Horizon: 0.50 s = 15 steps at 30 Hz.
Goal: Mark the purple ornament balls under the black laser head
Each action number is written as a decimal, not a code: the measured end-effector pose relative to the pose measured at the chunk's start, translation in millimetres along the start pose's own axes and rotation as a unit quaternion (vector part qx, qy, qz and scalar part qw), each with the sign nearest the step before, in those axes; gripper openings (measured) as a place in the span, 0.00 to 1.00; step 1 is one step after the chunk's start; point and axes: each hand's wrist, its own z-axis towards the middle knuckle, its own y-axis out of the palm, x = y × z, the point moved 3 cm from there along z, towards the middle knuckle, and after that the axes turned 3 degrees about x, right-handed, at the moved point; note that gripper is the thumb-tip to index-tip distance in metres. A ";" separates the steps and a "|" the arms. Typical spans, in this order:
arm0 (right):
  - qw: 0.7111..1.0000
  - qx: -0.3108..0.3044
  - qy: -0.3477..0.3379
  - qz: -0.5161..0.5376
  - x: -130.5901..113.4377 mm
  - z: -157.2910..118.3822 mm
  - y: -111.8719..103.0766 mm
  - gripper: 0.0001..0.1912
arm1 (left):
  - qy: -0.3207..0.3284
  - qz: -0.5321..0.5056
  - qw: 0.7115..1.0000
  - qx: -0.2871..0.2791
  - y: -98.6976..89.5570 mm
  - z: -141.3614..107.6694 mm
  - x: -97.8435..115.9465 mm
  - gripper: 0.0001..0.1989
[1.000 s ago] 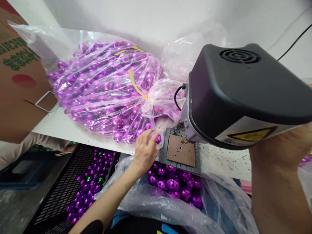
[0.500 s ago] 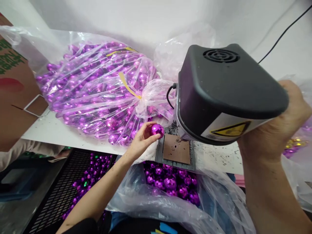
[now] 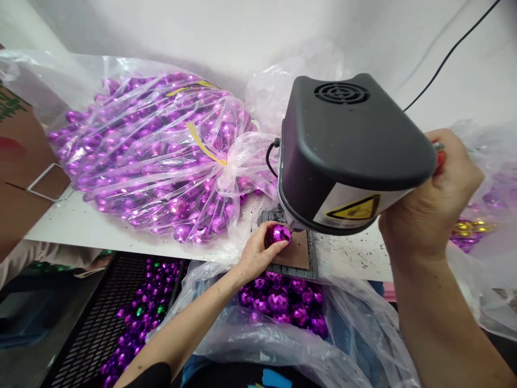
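Our left hand, thumb and fingers closed on a round purple ball, holds it over the brown plate, dark mark rightward; the black machine obscures what our right hand grips.

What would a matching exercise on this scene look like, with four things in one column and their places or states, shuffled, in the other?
1. Left hand
2. Right hand
3. Tied bag
4. Cardboard box

A. At the grip end of the black machine
B. Brown, at the picture's left edge
C. Holding a purple ball
D. Lying on the white table, a yellow strip at its knot

Pairs: 1-C; 2-A; 3-D; 4-B
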 end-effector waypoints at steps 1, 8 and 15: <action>1.000 -0.001 -0.001 0.001 0.5 0.0 -0.2 0.29 | 0.016 0.032 0.999 0.004 1.6 -0.8 0.0 0.18; 1.000 -0.004 -0.003 -0.009 0.5 -1.7 -0.5 0.27 | 0.175 0.170 0.970 0.010 15.7 -3.3 2.4 0.22; 1.000 0.000 -0.001 -0.005 1.1 0.2 -0.4 0.19 | 0.142 0.131 0.981 -0.027 21.8 -0.4 -1.9 0.19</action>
